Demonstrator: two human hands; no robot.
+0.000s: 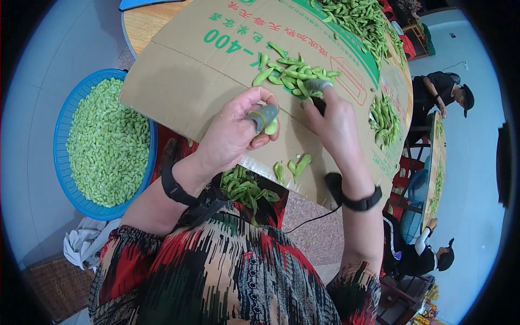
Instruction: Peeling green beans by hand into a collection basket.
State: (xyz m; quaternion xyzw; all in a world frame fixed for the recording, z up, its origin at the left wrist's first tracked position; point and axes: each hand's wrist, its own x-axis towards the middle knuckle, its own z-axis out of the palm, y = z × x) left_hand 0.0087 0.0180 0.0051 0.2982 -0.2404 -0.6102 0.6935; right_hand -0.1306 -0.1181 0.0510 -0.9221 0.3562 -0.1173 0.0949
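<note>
Closed fingers of my left hand (238,124) hold a light-green pod piece (271,127); its thumb wears a green finger cover (260,116). My right hand (333,122) is closed at the near side of a small heap of soybean pods (287,70), its covered index finger touching them; what it pinches is hidden. Both are over a cardboard sheet (184,86), with loose pods (300,165) nearer me. Below the sheet's edge sits a pile of flattened pods (244,189).
Left, a blue basket (62,173) holds shelled beans (108,141). More pods lie at the back (360,27) and right (384,122) of the sheet, on a wooden table (135,27). Two co-workers (433,92) (428,254) are at another table (437,157). A white cloth (81,244) lies lower left.
</note>
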